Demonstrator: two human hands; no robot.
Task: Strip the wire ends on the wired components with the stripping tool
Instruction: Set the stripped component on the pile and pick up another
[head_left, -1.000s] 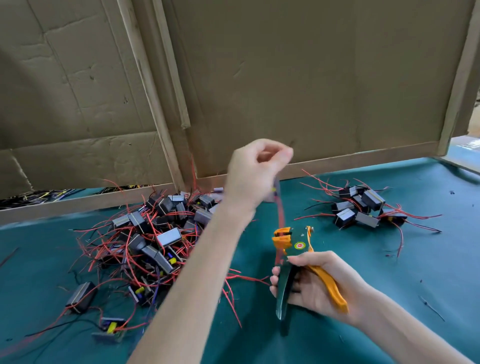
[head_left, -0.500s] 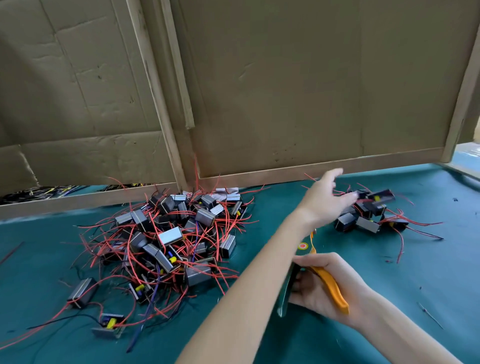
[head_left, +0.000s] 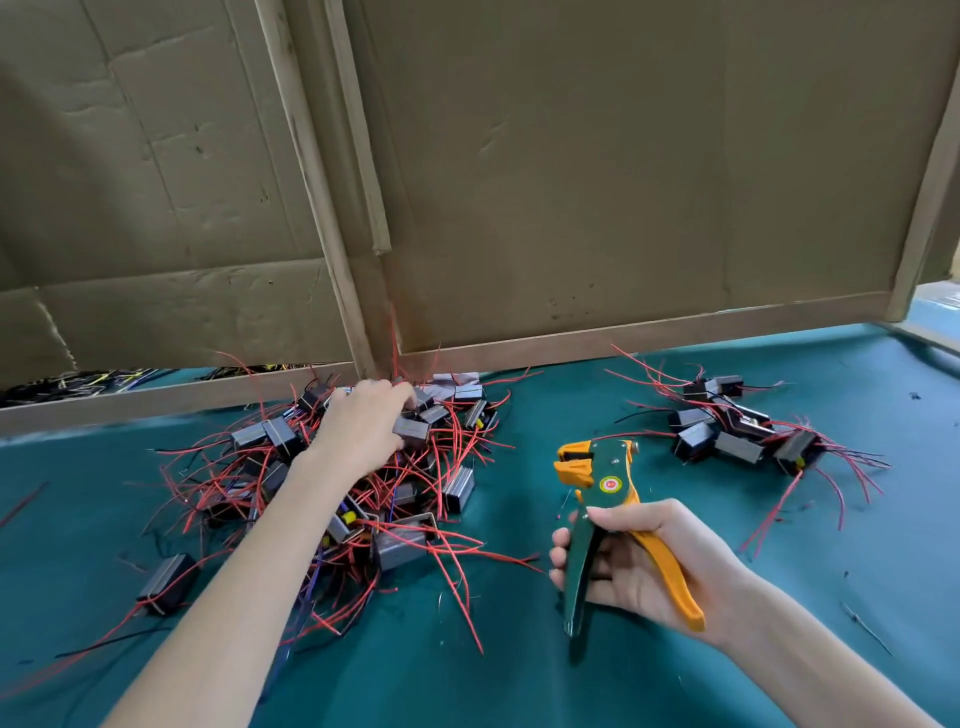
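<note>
Fetching the next wired component
Your left grip (head_left: 363, 423) curls into the pile of wired components (head_left: 405, 545); its hold is unclear, so lift one free of tangles. Right grip (head_left: 639, 564) clasps the stripping tool (head_left: 597, 483).

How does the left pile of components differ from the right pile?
The left pile is far bigger and more tangled than the right pile. The left hand is on the left pile; nothing touches the right pile. Both hold dark blocks with red wires on the green mat.
</note>
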